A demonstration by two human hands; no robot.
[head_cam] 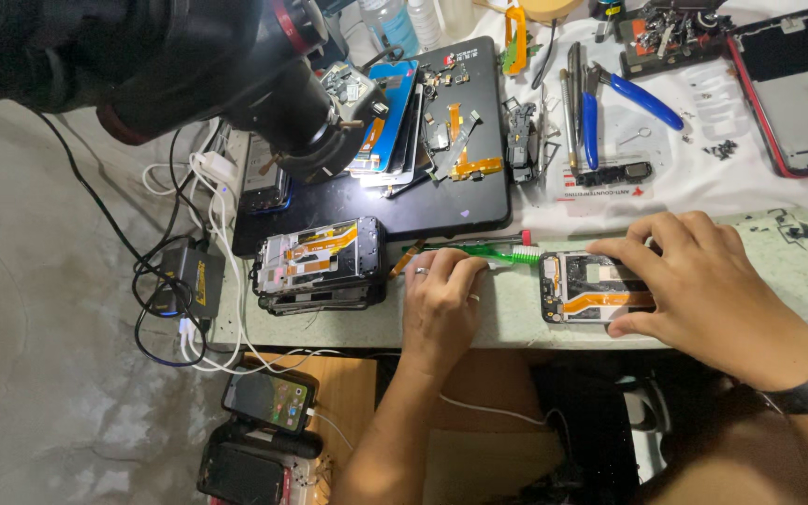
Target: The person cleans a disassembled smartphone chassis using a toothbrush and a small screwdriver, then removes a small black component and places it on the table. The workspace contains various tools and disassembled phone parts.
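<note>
My left hand (440,297) rests at the bench's front edge, fingers curled around the handle of a green toothbrush (502,252) that points right. The brush head reaches the top left corner of an opened phone frame (580,290) with an orange flex cable inside. My right hand (703,281) lies over the right side of that frame, fingers and thumb pinning it to the green bench mat (507,318). A dark watch sits on my right wrist.
A stack of opened phones (320,262) lies left of my left hand. Behind are a black mat (441,201) with boards and flex cables, blue-handled pliers (600,108), a microscope (264,84) and a red phone frame (797,89). Cables and chargers hang off the left edge; a lit phone (268,400) lies below.
</note>
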